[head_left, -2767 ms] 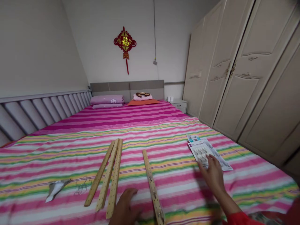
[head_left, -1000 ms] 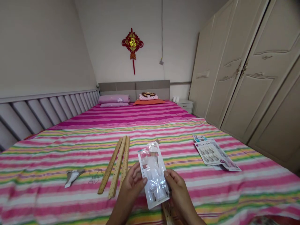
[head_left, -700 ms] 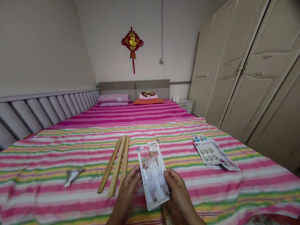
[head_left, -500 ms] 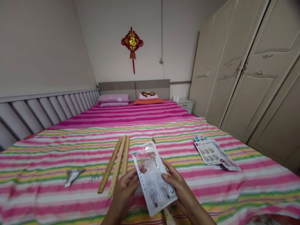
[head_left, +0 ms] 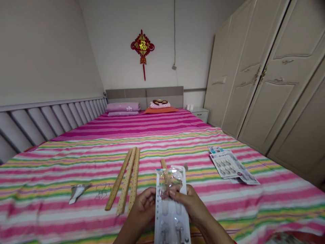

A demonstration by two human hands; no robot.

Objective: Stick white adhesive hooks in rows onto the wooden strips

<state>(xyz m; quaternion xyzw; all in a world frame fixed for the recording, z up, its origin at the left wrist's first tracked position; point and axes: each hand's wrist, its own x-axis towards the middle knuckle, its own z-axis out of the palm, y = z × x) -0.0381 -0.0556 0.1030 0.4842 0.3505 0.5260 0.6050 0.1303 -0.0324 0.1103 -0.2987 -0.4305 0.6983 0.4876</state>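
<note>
Both my hands hold a clear plastic pack of hooks [head_left: 172, 210] low in the middle of the view. My left hand [head_left: 144, 208] grips its left edge with curled fingers. My right hand [head_left: 186, 205] pinches the pack near its crumpled top, thumb and fingers pressed together. Behind the pack, the tip of a single wooden strip [head_left: 164, 165] with holes sticks out on the striped bedspread [head_left: 177, 139]. A bundle of similar wooden strips [head_left: 125, 181] lies just left of my left hand.
Two more printed packs [head_left: 230, 165] lie on the bed at the right. A grey crumpled scrap [head_left: 77, 192] and some thin wire [head_left: 103, 191] lie at the left. Wardrobe doors [head_left: 266, 78] line the right side; a padded rail [head_left: 48, 118] runs along the left.
My right hand left the packs at the right and both hands took up the hook pack. It was tilted, then lowered toward me, and my right fingers moved up to its top.
</note>
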